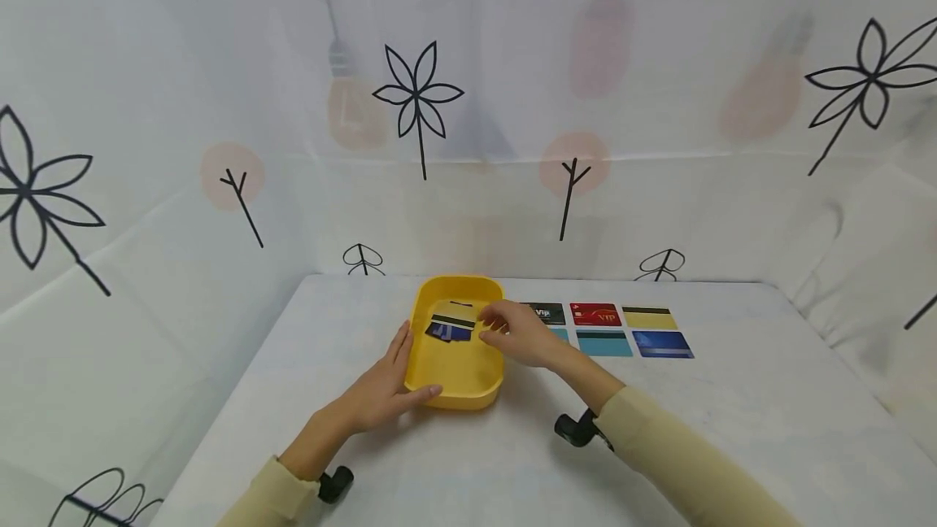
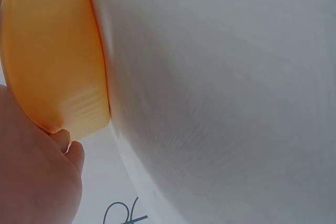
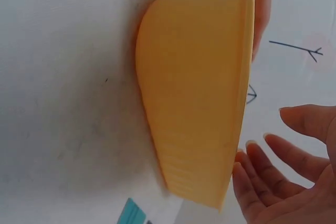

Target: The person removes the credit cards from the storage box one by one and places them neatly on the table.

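Observation:
A yellow plastic tray (image 1: pixel 454 376) stands on the white table. My left hand (image 1: pixel 376 389) holds its near left corner, with the thumb over the near rim and the fingers along the left side. Inside the tray lie overlapping cards: a yellow card (image 1: pixel 455 312) with a black stripe, and a blue card (image 1: pixel 450 333) partly under it. My right hand (image 1: pixel 520 333) is over the tray's right rim. In the right wrist view its thumb and fingers (image 3: pixel 294 156) are spread apart with nothing between them.
Right of the tray, cards lie in two rows: black (image 1: pixel 549 313), red (image 1: pixel 596 315) and yellow-striped (image 1: pixel 649 318) behind, teal (image 1: pixel 603 343) and blue (image 1: pixel 663 344) in front. Another teal card (image 1: pixel 561 333) is partly hidden by my right hand. A patterned cloth (image 1: pixel 483 218) hangs behind the table.

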`<state>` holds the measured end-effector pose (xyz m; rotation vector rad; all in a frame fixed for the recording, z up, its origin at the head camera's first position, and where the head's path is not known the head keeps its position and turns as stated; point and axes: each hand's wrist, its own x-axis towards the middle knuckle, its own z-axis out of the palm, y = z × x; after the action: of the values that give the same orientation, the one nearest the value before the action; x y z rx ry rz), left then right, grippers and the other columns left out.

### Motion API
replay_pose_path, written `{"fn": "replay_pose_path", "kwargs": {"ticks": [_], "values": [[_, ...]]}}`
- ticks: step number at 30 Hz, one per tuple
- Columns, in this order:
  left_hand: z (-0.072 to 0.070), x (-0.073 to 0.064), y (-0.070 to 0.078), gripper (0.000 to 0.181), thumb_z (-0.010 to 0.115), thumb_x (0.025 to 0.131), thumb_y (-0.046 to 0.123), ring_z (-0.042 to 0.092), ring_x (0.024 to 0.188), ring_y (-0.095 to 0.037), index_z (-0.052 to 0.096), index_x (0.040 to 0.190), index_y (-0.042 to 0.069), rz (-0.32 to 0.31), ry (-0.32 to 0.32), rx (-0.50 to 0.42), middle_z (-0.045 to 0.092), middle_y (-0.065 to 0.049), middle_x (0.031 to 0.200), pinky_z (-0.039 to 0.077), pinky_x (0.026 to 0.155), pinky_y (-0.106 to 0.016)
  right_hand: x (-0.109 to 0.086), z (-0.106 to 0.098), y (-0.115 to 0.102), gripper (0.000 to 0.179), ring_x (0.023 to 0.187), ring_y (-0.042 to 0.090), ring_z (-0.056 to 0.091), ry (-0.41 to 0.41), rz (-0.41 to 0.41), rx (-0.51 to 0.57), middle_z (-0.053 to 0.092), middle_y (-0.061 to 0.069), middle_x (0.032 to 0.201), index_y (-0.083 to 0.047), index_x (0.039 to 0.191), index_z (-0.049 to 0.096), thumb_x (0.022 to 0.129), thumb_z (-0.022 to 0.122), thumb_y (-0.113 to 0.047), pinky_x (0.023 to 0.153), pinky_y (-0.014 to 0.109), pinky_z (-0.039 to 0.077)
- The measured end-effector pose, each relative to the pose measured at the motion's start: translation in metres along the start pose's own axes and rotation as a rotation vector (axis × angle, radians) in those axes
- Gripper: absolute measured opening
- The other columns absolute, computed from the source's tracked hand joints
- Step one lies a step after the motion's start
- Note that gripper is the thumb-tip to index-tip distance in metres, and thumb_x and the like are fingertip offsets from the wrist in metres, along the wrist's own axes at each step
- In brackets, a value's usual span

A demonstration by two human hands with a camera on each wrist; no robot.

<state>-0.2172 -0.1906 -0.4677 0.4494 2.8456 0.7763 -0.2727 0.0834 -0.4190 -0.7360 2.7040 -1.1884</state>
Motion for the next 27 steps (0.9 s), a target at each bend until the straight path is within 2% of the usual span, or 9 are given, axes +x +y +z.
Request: {"fn": "replay_pose_path", "kwargs": {"ticks": [7,13,18,23,27], "values": [[0.001,-0.002,-0.002,0.11,0.057,0.093,0.069,0.021,0.156,-0.028,-0.001,0.165,0.009,0.002,-0.003,0.0,-0.01,0.0,0.172,0.027,0.123,-0.049,0.01,0.013,-0.009,0.031,0.105,0.022,0.061,-0.043,0.009,0.022,0.068,0.013,0.12,-0.004,0.126,0.066,0.097,0.069,-0.014,0.094,0.038,0.057],[0.0,-0.003,-0.003,0.11,0.057,0.093,0.07,0.022,0.155,-0.029,0.0,0.165,0.008,0.014,-0.004,-0.001,-0.01,0.0,0.172,0.027,0.123,-0.049,0.022,0.026,-0.013,0.044,0.118,0.034,0.058,-0.081,0.027,0.06,0.06,0.02,0.133,-0.002,0.137,0.057,0.098,0.07,-0.016,0.102,0.047,0.053],[0.0,-0.002,-0.004,0.109,0.056,0.094,0.07,0.021,0.156,-0.028,0.0,0.165,0.008,0.022,-0.002,0.007,-0.01,0.0,0.172,0.027,0.123,-0.049,0.032,0.038,-0.016,0.059,0.126,0.035,0.053,-0.062,0.132,0.088,0.049,0.021,0.148,-0.005,0.149,0.046,0.098,0.07,-0.023,0.11,0.053,0.046],[0.001,0.0,-0.004,0.111,0.053,0.093,0.074,0.02,0.156,-0.027,0.0,0.165,0.008,0.034,0.008,0.023,-0.01,0.0,0.172,0.028,0.122,-0.048,0.04,0.049,-0.019,0.078,0.127,0.036,0.05,0.01,0.254,0.106,0.037,0.024,0.156,-0.004,0.158,0.031,0.096,0.071,-0.026,0.114,0.056,0.041],[0.001,0.0,-0.003,0.112,0.051,0.092,0.076,0.02,0.156,-0.027,0.0,0.165,0.008,0.035,0.008,0.026,-0.01,0.001,0.172,0.027,0.123,-0.048,0.048,0.057,-0.016,0.084,0.13,0.038,0.046,0.067,0.316,0.127,0.03,0.024,0.158,-0.004,0.16,0.025,0.094,0.073,-0.025,0.115,0.056,0.04]]}}
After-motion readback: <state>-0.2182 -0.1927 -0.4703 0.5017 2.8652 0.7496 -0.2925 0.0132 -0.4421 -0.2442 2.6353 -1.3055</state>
